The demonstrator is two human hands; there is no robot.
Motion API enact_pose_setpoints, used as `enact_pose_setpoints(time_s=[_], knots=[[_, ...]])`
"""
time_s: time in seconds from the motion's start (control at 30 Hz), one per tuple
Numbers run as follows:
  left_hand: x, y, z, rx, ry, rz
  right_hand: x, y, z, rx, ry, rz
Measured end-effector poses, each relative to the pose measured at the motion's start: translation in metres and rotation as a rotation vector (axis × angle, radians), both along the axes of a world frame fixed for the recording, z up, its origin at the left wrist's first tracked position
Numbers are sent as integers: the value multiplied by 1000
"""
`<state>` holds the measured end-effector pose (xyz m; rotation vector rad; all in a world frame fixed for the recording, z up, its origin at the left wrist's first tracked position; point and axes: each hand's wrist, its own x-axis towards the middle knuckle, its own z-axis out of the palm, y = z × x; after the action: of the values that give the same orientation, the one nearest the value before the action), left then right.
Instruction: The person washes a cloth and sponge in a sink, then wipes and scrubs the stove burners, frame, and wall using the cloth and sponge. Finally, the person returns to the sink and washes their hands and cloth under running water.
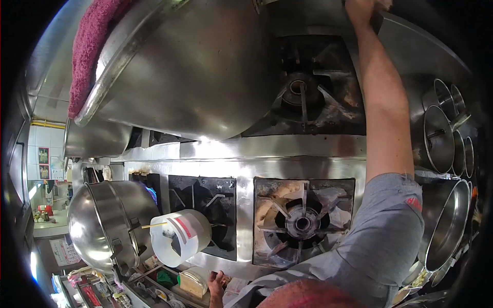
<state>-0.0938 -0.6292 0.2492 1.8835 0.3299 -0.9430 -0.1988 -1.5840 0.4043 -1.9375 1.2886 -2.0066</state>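
Observation:
My right arm stretches forward past the burners, and my right hand point(361, 11) is at the top edge of the view. Its fingers are mostly cut off, and a dark part shows beside the wrist; I cannot tell whether it grips anything. Low in the view is my left hand point(217, 284), its fingers loosely bent and apart, with nothing visible in them. Beside it are a pale rounded stack point(193, 282) and a white plastic tub point(179, 251) with a red label and a thin yellow stick across its rim. A large tilted steel pot point(205, 72) fills the upper left.
A gas burner point(303, 223) lies in front of me, with a rear burner point(297, 88) beyond it. A pink towel point(90, 56) hangs over the big pot's rim. Steel bowls point(105, 226) stand at left. Several pots, including a wide one point(446, 226), line the right side.

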Motion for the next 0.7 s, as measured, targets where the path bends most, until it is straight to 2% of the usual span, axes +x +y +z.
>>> enact_pose_setpoints(time_s=[0.07, 0.13, 0.27, 0.33, 0.37, 0.4, 0.47, 0.5, 0.53, 0.57, 0.63, 0.67, 0.7], knots=[[2, -5, 2, 111, -28, 8, -6, 5, -12, -172, 505, -93], [0, -10, 5, 95, -34, 26, -14, -22, -59, 245, 1092, -22], [0, -8, 4, 53, -54, -18, -31, 33, -59, 277, 1172, -3], [-2, -12, 4, 51, -70, -8, -40, 68, -42, 418, 1365, 137], [-2, -9, 0, 36, -87, -12, -48, 92, -38, 409, 1376, 127], [-2, -8, 0, 19, -107, -19, -57, 120, -40, 335, 1198, 104], [-5, -8, 0, 5, -140, -34, -71, 146, -56, 247, 1018, 68], [-5, -4, -6, -6, -168, -40, -86, 144, -79, 128, 1076, 102], [-4, -4, -10, -20, -197, -46, -95, 148, -83, 5, 1131, 134], [-10, -14, 1, -58, -221, -7, -100, 171, -69, -7, 1132, 119], [-12, -10, -14, -170, -235, 17, -113, 236, -48, 446, 1348, 188], [-11, -5, -22, -261, -252, 43, -119, 261, -46, 436, 1342, 174], [-12, -5, -25, -307, -272, 69, -120, 285, -48, 526, 1227, 138]])
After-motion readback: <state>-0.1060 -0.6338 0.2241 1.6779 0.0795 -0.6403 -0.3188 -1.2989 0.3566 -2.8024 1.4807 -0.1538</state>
